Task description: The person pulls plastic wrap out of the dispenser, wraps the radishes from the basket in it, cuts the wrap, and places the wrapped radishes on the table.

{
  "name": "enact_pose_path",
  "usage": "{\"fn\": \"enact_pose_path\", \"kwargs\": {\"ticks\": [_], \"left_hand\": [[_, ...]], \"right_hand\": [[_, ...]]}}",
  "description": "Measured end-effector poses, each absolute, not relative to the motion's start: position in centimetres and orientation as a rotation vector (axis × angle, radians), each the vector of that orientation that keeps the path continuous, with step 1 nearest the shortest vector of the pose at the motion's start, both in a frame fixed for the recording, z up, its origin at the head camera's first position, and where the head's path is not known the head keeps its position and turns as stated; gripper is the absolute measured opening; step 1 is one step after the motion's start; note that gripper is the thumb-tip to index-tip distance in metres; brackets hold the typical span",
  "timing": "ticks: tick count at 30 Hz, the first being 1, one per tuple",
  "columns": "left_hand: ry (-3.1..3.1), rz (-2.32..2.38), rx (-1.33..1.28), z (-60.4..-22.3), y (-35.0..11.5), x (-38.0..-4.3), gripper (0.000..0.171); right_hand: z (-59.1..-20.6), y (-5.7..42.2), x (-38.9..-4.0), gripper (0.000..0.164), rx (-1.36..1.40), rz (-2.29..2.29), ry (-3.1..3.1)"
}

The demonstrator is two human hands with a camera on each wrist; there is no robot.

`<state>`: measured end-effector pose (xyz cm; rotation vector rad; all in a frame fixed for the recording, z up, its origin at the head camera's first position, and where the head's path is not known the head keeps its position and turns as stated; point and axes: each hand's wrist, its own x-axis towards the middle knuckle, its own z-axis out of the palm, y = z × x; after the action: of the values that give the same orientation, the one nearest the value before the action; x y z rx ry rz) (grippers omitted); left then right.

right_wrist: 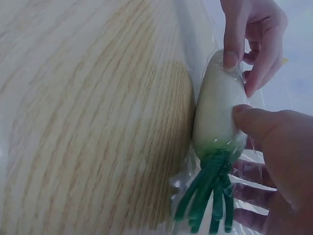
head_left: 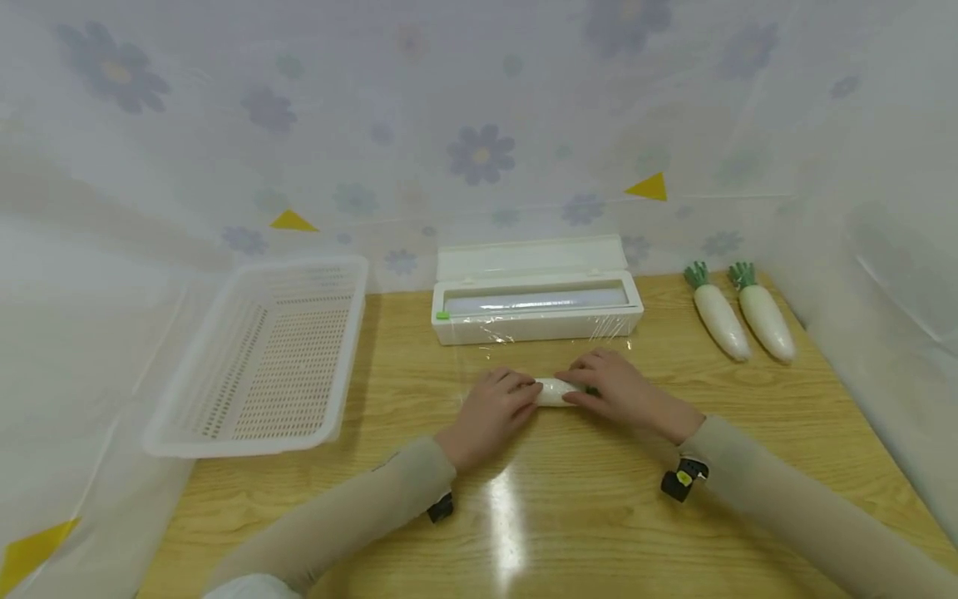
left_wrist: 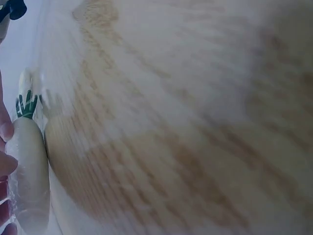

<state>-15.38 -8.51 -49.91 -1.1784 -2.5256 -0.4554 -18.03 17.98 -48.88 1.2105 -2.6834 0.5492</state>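
Observation:
A white radish [head_left: 554, 392] with green leaf stubs [right_wrist: 210, 191] lies on the table, clear film clinging to its skin. In the head view my left hand [head_left: 497, 412] grips its left, tapered end. At the leafy end my right hand [head_left: 617, 389] holds it, thumb pressed on the near side and fingers around the far side. Both hands show on the radish in the right wrist view. Clear cling film [head_left: 524, 337] runs from the radish area up to a white film dispenser [head_left: 535, 329] just behind, its lid raised and a roll inside.
Two more white radishes [head_left: 722, 323] with green tops lie at the back right of the wooden table [head_left: 599, 516]. A white perforated basket [head_left: 344, 358] stands at the left. Flower-printed sheeting [head_left: 359, 100] hangs behind and along both sides.

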Motion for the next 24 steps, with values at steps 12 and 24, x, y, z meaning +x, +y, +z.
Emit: {"fn": "enact_pose_path", "kwargs": {"ticks": [12,24], "left_hand": [[-2.636,-0.513,-1.092,-49.9,-8.9,-16.3,0.034],[-2.668,-0.328,-0.98,-49.0,-8.8,-16.8,0.031]], "right_hand": [[-49.2,17.5,-17.4,0.043,1.331,0.083,-2.373],[-49.2,17.0,-17.4,0.041,1.281,0.078,-2.459]]}}
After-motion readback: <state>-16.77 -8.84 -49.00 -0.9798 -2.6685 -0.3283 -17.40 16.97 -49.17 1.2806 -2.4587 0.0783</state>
